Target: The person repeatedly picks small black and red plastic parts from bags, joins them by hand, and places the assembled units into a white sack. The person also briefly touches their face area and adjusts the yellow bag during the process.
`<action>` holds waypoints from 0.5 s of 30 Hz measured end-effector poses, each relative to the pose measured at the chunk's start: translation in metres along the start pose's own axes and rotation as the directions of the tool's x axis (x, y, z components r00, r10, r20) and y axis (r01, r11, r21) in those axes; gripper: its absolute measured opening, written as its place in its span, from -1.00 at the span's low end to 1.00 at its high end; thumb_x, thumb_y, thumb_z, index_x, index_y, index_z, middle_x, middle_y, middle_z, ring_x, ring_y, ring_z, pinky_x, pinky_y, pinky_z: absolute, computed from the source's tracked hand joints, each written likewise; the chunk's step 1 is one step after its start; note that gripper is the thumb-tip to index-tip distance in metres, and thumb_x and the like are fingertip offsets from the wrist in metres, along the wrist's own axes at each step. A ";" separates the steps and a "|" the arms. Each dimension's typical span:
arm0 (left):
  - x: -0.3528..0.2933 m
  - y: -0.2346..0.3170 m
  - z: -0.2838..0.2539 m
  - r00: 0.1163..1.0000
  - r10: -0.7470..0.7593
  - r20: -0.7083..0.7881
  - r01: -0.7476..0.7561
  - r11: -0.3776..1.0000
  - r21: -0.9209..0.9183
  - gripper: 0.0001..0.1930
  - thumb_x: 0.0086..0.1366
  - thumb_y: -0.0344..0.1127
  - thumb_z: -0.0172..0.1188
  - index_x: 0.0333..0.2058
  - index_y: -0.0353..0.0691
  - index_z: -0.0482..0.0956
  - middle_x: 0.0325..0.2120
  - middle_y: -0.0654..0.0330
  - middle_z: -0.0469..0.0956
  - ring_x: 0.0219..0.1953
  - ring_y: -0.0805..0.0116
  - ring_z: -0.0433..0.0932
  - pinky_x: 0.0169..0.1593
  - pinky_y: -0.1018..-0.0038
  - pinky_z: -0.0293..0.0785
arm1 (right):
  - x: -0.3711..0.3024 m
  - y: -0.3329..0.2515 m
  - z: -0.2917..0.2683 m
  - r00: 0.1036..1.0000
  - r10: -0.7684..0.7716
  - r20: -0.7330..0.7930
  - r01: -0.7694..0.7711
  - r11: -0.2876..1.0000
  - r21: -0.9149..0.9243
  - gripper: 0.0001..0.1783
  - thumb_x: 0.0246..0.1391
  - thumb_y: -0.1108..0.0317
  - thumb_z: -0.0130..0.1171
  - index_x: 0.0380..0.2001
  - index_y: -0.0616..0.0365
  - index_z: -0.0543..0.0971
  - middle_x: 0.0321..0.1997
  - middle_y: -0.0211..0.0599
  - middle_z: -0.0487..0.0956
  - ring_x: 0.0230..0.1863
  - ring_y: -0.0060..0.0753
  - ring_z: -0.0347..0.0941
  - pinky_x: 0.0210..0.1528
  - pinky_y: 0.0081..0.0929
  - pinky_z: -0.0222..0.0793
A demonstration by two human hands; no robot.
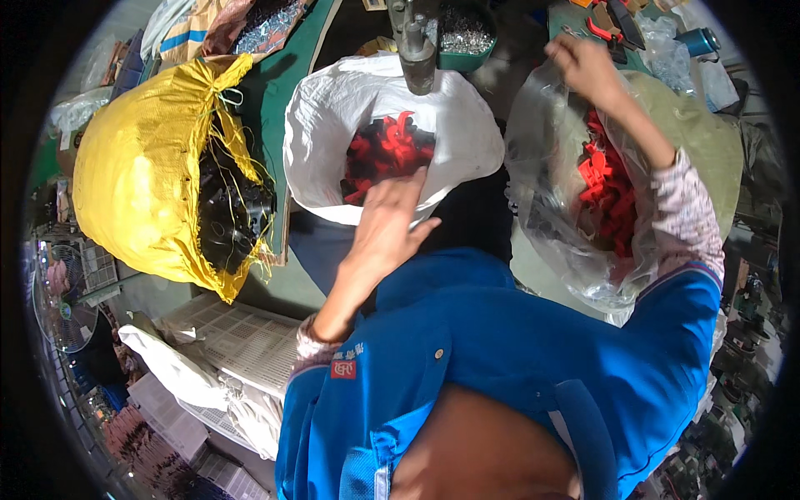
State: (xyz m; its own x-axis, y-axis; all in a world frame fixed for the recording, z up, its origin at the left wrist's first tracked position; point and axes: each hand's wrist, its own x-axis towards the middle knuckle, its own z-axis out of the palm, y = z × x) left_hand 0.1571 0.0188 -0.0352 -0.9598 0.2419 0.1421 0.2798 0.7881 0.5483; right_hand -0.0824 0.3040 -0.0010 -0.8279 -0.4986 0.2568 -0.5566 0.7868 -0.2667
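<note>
Left hand (385,223) is hovering at the white sack's (315,125) near rim, fingers spread beside red pieces (400,137) lying inside; right hand (583,73) is hanging by the clear bag (537,158), its grip, from where I'm standing, unclear; reaching clear of the metal post (418,65) is looking wisest

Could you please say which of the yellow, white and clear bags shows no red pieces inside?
The yellow woven bag at left: its opening shows black pieces, while the white bag and clear plastic bag show red pieces.
</note>
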 end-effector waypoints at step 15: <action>-0.015 -0.031 0.037 0.965 0.253 0.062 -0.256 0.965 0.049 -0.87 -0.05 -0.43 0.06 -0.45 -0.19 0.49 -0.53 0.15 0.53 -0.34 0.20 0.52 -0.21 0.32 0.37 | -0.088 -0.116 0.100 0.512 0.590 0.625 -0.781 0.016 0.624 -0.87 0.12 0.42 -0.01 -0.42 0.27 0.45 -0.69 -0.44 0.30 -0.77 -0.65 0.14 -0.80 -0.66 -0.07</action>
State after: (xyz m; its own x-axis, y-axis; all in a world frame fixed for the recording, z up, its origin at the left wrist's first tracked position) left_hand 0.1639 0.0116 -0.0844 -0.8546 0.4679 0.2253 0.5171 0.7267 0.4522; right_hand 0.0485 0.2204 -0.0857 -0.7950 -0.0181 -0.6063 0.5946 0.1746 -0.7849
